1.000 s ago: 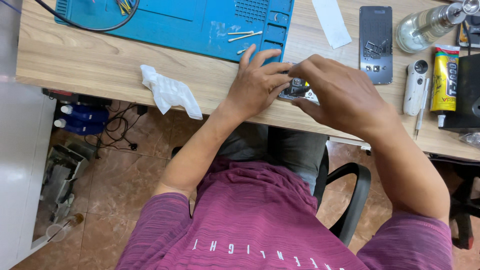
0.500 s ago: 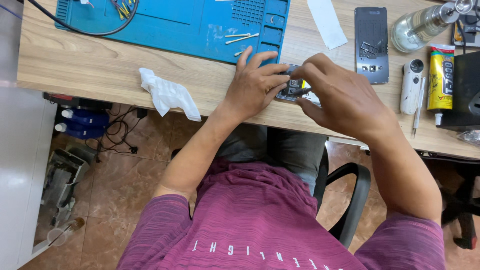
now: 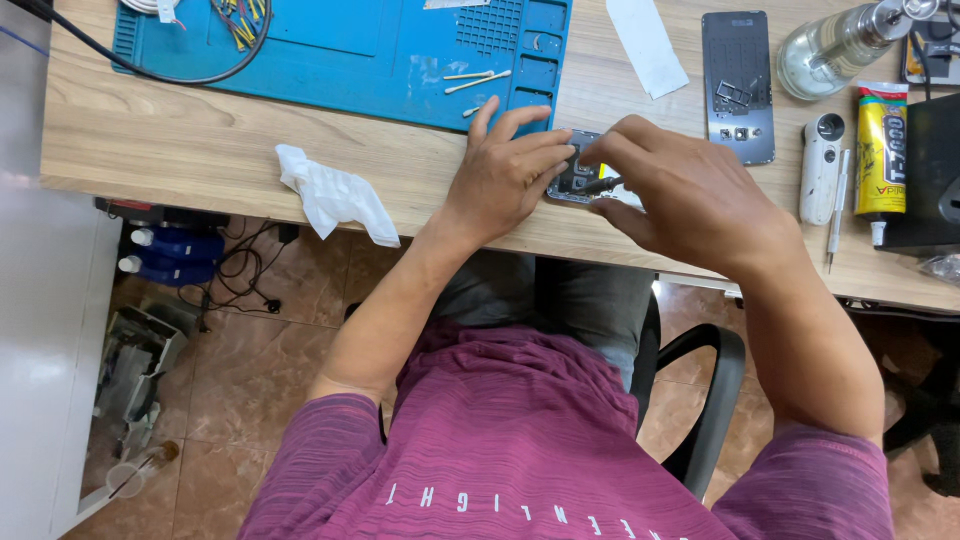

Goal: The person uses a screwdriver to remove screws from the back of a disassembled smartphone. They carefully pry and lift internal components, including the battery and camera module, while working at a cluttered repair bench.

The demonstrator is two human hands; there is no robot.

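Observation:
On the wooden table, near its front edge, lies a small dark opened phone, mostly covered by my hands. My left hand presses down on it from the left, fingers curled over its edge. My right hand comes in from the right and pinches a thin dark tool whose tip touches the device. What lies under my right palm is hidden.
A blue work mat with cotton swabs lies behind. A crumpled white tissue sits at the left edge. To the right are a dark phone back panel, a glass bottle, a white gadget and a yellow glue tube.
Both hands have stayed on the device. The right fingers shifted a little, and the dark tool tip now shows between the hands.

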